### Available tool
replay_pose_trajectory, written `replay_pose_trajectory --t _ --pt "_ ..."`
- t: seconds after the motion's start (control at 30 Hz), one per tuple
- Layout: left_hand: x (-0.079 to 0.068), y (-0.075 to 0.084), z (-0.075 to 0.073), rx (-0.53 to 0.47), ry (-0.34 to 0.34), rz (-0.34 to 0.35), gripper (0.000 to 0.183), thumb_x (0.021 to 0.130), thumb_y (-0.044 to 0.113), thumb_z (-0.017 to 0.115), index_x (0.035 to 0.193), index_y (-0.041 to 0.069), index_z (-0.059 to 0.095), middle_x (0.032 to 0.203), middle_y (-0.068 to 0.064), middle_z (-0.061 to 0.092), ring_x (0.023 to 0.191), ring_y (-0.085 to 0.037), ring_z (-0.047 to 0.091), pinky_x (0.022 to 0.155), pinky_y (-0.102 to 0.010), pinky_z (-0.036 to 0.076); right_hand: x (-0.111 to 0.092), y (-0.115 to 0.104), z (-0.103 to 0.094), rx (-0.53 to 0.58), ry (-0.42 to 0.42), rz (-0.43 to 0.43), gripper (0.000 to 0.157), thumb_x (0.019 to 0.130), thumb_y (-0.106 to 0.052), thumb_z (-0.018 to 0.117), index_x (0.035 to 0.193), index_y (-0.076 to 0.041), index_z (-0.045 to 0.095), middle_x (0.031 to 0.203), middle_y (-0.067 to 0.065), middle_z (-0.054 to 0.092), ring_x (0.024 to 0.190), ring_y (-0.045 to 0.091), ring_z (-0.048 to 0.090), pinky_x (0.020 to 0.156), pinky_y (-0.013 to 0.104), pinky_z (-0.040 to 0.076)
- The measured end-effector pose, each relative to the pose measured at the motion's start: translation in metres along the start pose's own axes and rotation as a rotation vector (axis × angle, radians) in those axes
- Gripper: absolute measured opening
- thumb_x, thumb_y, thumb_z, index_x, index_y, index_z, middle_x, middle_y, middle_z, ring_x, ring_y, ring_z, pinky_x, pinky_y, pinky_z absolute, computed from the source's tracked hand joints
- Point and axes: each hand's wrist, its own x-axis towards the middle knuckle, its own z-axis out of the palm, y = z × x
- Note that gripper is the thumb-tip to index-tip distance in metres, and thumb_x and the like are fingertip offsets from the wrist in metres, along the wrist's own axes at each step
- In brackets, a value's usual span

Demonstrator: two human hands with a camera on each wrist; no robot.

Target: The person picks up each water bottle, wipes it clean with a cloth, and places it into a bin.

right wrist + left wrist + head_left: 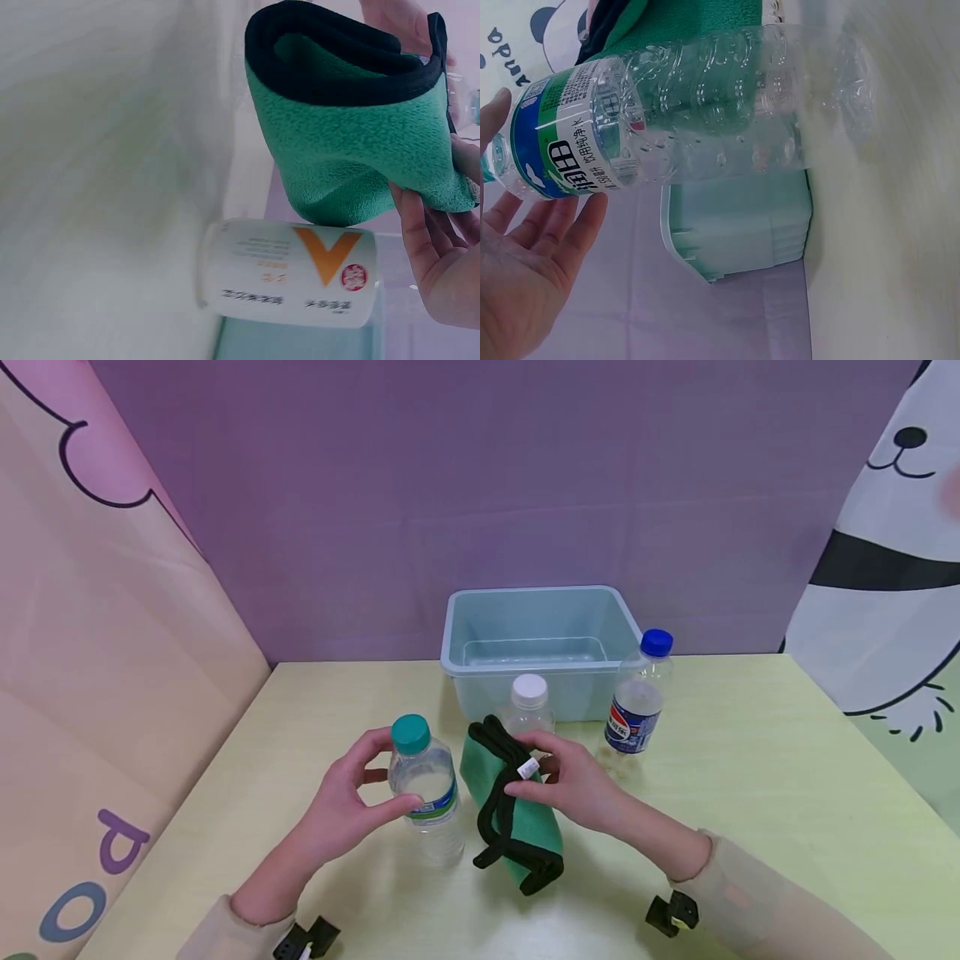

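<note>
My left hand (348, 806) grips a clear water bottle (426, 777) with a teal cap, thumb on one side and fingers on the other. The bottle stands upright; its blue, green and white label (562, 131) shows in the left wrist view. My right hand (573, 781) pinches a folded green towel (538, 825) with black edging and a small white tag, thumb in front. In the right wrist view the towel (352, 142) hangs close over the table. Just behind it stands a white-capped bottle (530, 693), partly hidden, whose white label (289, 274) bears an orange V.
A light blue plastic bin (540, 670) stands at the table's back edge, with no contents visible. In front of its right corner is a blue-capped Pepsi bottle (633, 718). A purple backdrop (450, 485) rises behind the pale wooden table (735, 752), with printed cloth at both sides.
</note>
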Motion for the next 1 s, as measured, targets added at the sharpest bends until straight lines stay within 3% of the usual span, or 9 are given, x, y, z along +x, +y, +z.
replay_pose_trajectory --t 0.3,0.5,0.83,1.0 --pt "0.005 0.003 0.001 -0.015 -0.011 0.015 0.062 0.073 -0.005 0.081 0.127 0.005 0.051 0.116 0.001 0.058 0.109 -0.012 0.052 0.079 -0.034 0.054 0.009 -0.024 0.003 -0.049 0.042 -0.093 0.051 0.085 -0.008 0.076 0.131 -0.003 0.055 0.117 0.009 0.063 0.076 0.016 0.062 0.064 0.029 0.053" --pt "0.004 0.003 0.003 -0.025 -0.003 0.001 0.059 0.073 -0.004 0.082 0.124 0.007 0.052 0.116 0.001 0.058 0.110 -0.012 0.052 0.074 -0.037 0.056 0.012 -0.026 0.019 -0.097 0.007 -0.159 0.047 0.083 -0.009 0.077 0.125 -0.003 0.058 0.110 0.007 0.064 0.071 0.011 0.059 0.059 0.028 0.052" --pt "0.000 0.001 0.005 -0.059 0.019 -0.007 0.057 0.074 -0.004 0.081 0.123 0.006 0.052 0.116 0.000 0.057 0.109 -0.010 0.054 0.070 -0.036 0.058 0.010 0.013 0.045 -0.189 -0.090 -0.011 0.035 0.085 -0.018 0.077 0.111 -0.008 0.055 0.111 0.006 0.064 0.079 0.015 0.059 0.065 0.027 0.051" --pt "0.000 0.002 0.005 -0.058 0.018 -0.001 0.058 0.073 -0.005 0.081 0.122 0.007 0.052 0.116 0.001 0.057 0.109 -0.010 0.054 0.069 -0.036 0.058 0.012 0.025 0.050 -0.261 -0.134 0.017 0.033 0.086 -0.022 0.077 0.108 -0.011 0.055 0.091 -0.002 0.061 0.067 0.012 0.046 0.058 0.024 0.041"
